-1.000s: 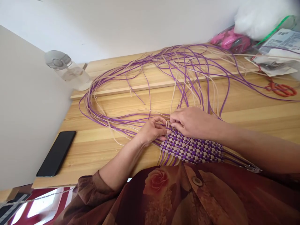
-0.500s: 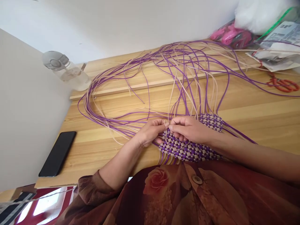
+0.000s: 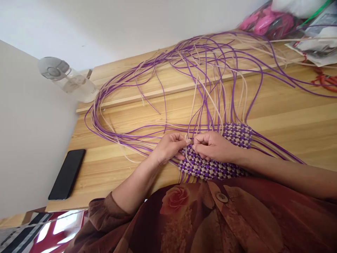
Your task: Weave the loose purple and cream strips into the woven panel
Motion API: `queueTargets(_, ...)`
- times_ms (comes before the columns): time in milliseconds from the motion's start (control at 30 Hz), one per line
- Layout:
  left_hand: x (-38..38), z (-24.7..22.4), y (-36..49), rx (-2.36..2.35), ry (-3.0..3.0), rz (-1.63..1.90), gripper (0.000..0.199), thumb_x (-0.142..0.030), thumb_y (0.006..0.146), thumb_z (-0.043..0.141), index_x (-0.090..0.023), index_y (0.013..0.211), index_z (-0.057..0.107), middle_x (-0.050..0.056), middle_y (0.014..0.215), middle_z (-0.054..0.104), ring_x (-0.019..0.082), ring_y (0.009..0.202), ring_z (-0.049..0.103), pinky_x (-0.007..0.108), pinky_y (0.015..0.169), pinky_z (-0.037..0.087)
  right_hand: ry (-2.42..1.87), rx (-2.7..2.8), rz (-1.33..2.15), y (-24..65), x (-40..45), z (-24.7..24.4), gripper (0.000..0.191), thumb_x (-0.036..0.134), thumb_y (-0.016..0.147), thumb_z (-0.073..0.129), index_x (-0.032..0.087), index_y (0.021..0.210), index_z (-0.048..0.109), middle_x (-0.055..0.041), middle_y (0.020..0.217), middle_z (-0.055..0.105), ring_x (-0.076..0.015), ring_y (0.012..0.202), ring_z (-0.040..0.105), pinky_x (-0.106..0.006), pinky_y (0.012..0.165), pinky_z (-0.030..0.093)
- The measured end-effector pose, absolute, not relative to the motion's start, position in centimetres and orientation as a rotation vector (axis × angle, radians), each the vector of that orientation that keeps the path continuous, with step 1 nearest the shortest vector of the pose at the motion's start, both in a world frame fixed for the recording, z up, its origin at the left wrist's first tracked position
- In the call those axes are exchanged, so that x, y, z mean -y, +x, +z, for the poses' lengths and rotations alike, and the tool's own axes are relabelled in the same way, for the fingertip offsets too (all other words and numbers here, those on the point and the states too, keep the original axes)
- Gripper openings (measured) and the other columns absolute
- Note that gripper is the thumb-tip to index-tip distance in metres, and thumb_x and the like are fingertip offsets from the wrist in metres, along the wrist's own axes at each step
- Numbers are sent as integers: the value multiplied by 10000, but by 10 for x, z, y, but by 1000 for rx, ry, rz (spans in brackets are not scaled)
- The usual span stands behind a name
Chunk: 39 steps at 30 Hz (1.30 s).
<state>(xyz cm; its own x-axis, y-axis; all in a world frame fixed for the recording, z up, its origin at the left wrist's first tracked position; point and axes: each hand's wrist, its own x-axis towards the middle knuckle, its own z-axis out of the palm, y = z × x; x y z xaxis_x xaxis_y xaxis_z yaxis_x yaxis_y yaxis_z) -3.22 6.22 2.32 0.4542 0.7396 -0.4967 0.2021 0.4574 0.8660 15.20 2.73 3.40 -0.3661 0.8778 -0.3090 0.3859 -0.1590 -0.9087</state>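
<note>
A woven mat of purple and beige checks [image 3: 221, 169] lies against the near edge of the table, partly under my hands. At its upper left corner, my left hand [image 3: 172, 147] pinches a thin beige cord [image 3: 186, 151] between thumb and forefinger. Just right of it, my right hand [image 3: 214, 144] is closed, thumb against curled forefinger, over the weave; a strand seems to run into this pinch, but its tip is hidden. Long loose purple and beige cords [image 3: 118, 82] fan out from the mat's far and left sides and loop back across the table.
A black phone [image 3: 67, 174] lies at the left. A clear bottle with a grey lid [image 3: 70, 79] stands by the wall. Back right are pink items in plastic [image 3: 268, 21], a white packet [image 3: 314, 49] and orange-handled scissors [image 3: 326, 80]. A wooden ledge [image 3: 147, 95] crosses the table.
My hands have drawn slightly apart, the right one shifting a little to the right. The small loop of beige cord above the left fingertips has narrowed. The camera view has tilted a little.
</note>
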Motion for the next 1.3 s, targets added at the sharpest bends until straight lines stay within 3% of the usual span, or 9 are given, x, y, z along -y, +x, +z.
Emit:
queueTargets(467, -60, 24, -31, -1061, 1104, 420, 407, -445, 695, 764, -155, 644, 482, -86, 537, 384, 29, 405, 441, 168, 395, 500, -1371, 1966, 1310, 158, -28, 30, 234, 250, 776, 475, 171, 558, 449, 43, 485, 451, -65, 454, 375, -210, 473, 248)
queueTargets(600, -60, 23, -34, -1009, 1144, 414, 400, -452, 667, 796, -152, 743, 543, -66, 574, 488, 41, 458, 492, 171, 431, 519, -1395, 1961, 1312, 158, -28, 29, 237, 265, 766, 476, 175, 551, 430, 48, 488, 409, -66, 462, 353, -213, 468, 239)
queueTargets(767, -60, 22, -34, -1009, 1128, 443, 376, -384, 663, 805, -151, 714, 515, -59, 563, 518, 50, 441, 512, 170, 409, 505, -1390, 1973, 1273, 159, -29, 29, 239, 258, 761, 496, 177, 552, 414, 55, 494, 374, -66, 475, 328, -214, 473, 248)
queueTargets(933, -61, 22, -31, -1042, 1110, 440, 313, -341, 707, 766, -149, 711, 518, -69, 548, 466, 43, 436, 479, 168, 404, 501, -1419, 1953, 1099, 165, -14, 32, 266, 310, 888, 508, 167, 667, 539, 34, 541, 494, -85, 496, 433, -222, 502, 333)
queueTargets(1033, -61, 22, -32, -1020, 1079, 434, 298, -325, 719, 752, -151, 714, 511, -66, 567, 459, 40, 454, 466, 156, 400, 491, -1285, 2062, 729, 169, -2, 37, 204, 370, 882, 613, 171, 918, 637, -31, 808, 650, -134, 702, 582, -257, 657, 462)
queueTargets(1133, -60, 24, -33, -979, 1051, 420, 327, -362, 709, 764, -150, 720, 515, -58, 589, 474, 41, 467, 474, 145, 395, 477, -1046, 2379, 333, 169, 5, 44, 164, 345, 840, 687, 197, 907, 667, -79, 1108, 651, -242, 1086, 566, -399, 961, 444)
queueTargets(1200, -60, 25, -33, -958, 1044, 427, 359, -387, 690, 783, -149, 715, 515, -64, 587, 461, 37, 465, 462, 145, 398, 478, -1009, 2490, 166, 167, 7, 49, 83, 264, 877, 632, 188, 862, 660, -85, 1135, 644, -277, 1185, 512, -458, 1032, 399)
queueTargets(1300, -61, 25, -33, -953, 1058, 455, 376, -391, 683, 794, -149, 709, 508, -73, 582, 447, 29, 452, 448, 150, 401, 486, -1030, 2488, 72, 164, 7, 60, 132, 179, 927, 522, 164, 884, 645, -101, 1038, 656, -248, 1094, 560, -404, 957, 461)
